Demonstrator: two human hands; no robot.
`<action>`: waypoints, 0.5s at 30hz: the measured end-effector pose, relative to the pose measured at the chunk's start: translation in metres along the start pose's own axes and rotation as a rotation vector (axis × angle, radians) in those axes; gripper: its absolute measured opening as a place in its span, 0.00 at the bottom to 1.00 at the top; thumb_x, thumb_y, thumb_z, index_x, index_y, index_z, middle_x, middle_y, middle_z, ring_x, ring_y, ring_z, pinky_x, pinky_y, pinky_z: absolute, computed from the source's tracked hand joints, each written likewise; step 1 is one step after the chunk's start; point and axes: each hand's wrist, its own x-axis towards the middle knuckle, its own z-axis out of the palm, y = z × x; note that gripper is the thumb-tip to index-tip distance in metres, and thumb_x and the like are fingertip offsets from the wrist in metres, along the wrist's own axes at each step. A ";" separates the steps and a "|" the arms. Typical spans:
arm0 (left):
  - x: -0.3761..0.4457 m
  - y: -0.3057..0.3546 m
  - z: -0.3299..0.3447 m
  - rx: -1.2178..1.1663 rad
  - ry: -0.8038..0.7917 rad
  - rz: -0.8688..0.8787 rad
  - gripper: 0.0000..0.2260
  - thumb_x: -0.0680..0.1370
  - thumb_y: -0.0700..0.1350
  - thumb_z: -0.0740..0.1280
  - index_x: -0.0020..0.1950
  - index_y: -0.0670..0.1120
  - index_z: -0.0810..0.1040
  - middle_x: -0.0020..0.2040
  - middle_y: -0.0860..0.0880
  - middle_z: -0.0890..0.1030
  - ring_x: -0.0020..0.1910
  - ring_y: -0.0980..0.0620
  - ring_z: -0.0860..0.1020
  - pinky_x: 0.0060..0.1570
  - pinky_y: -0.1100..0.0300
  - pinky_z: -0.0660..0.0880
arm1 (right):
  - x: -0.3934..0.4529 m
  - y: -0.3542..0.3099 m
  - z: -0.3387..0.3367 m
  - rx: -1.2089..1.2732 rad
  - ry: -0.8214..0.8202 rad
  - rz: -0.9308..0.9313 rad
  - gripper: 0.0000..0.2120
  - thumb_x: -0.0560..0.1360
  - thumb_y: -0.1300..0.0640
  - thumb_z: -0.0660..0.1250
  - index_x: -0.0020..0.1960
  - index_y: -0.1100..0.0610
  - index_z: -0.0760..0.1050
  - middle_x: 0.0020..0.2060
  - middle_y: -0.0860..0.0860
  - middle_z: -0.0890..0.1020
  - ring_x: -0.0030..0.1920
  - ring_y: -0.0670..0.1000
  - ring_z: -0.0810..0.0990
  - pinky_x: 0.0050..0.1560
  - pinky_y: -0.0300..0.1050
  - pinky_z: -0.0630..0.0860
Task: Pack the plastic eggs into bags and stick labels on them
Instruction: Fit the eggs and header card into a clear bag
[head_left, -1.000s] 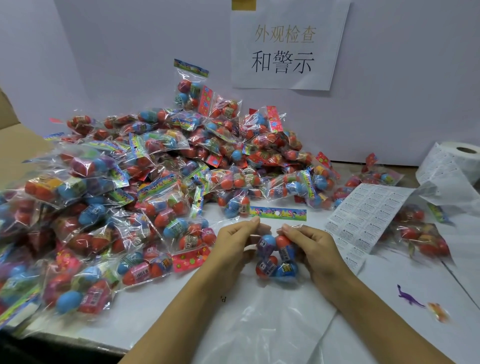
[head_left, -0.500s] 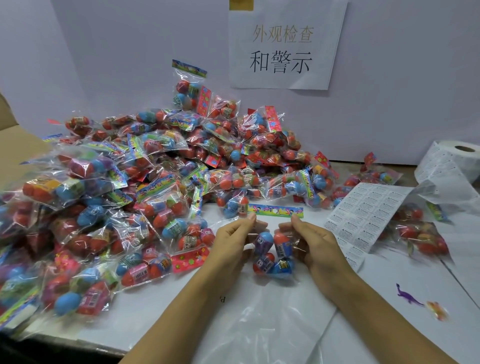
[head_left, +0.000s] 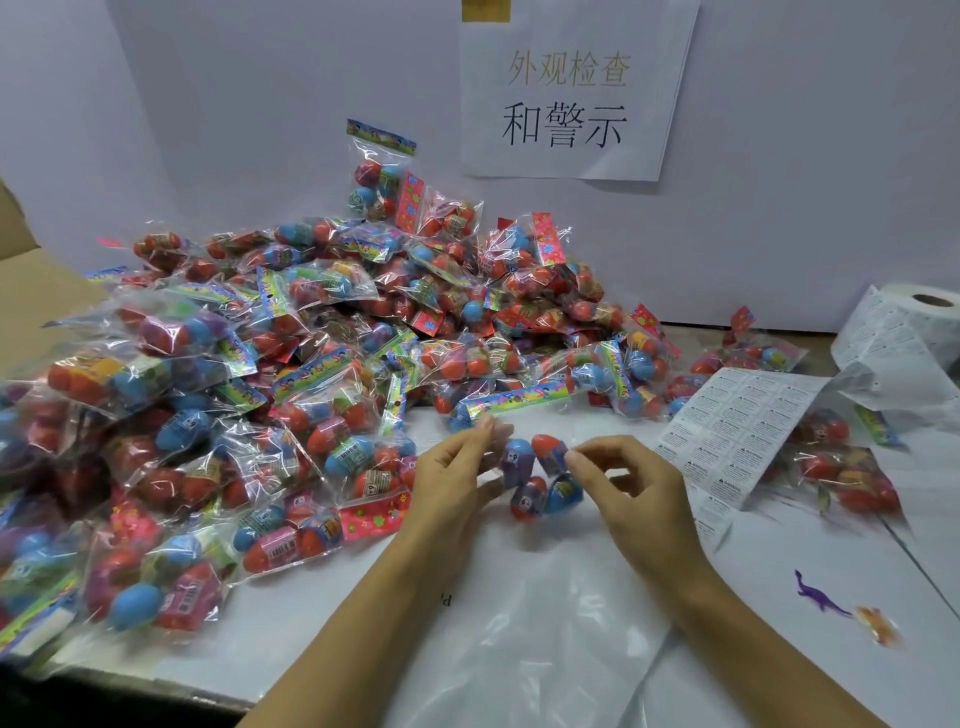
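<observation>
The left hand (head_left: 457, 470) and right hand (head_left: 631, 486) have drawn apart, each pinching a top corner of the clear bag of eggs (head_left: 540, 480), which now lies more exposed on the white surface (head_left: 332, 613).

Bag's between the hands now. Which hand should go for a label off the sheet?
Right, probably. The right hand is the one nearer the label sheet, which lies just beyond it. The left hand, pinching the bag of eggs, can steady it.

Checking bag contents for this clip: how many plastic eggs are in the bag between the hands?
4: blue-purple egg upper left, red egg upper right, red one lower left, blue one lower right; others may hide behind.
</observation>
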 end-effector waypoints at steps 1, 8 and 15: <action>-0.001 0.000 0.001 -0.011 -0.023 0.009 0.15 0.75 0.55 0.69 0.48 0.44 0.88 0.48 0.43 0.86 0.44 0.51 0.84 0.38 0.62 0.80 | -0.002 -0.003 0.003 0.003 -0.051 -0.008 0.02 0.73 0.51 0.75 0.45 0.47 0.82 0.42 0.42 0.85 0.45 0.43 0.83 0.42 0.36 0.76; -0.001 0.001 -0.005 -0.140 -0.199 0.054 0.23 0.75 0.54 0.73 0.63 0.39 0.80 0.58 0.39 0.85 0.59 0.44 0.84 0.52 0.54 0.82 | -0.004 -0.001 0.004 -0.003 -0.154 0.034 0.23 0.64 0.46 0.83 0.56 0.41 0.79 0.51 0.38 0.82 0.55 0.40 0.81 0.48 0.36 0.80; 0.008 -0.013 -0.008 0.064 -0.054 0.240 0.07 0.71 0.45 0.74 0.48 0.50 0.88 0.48 0.44 0.87 0.50 0.47 0.85 0.49 0.56 0.81 | 0.006 0.002 0.001 0.440 -0.091 0.346 0.12 0.76 0.70 0.66 0.51 0.58 0.84 0.47 0.56 0.87 0.50 0.56 0.86 0.48 0.51 0.84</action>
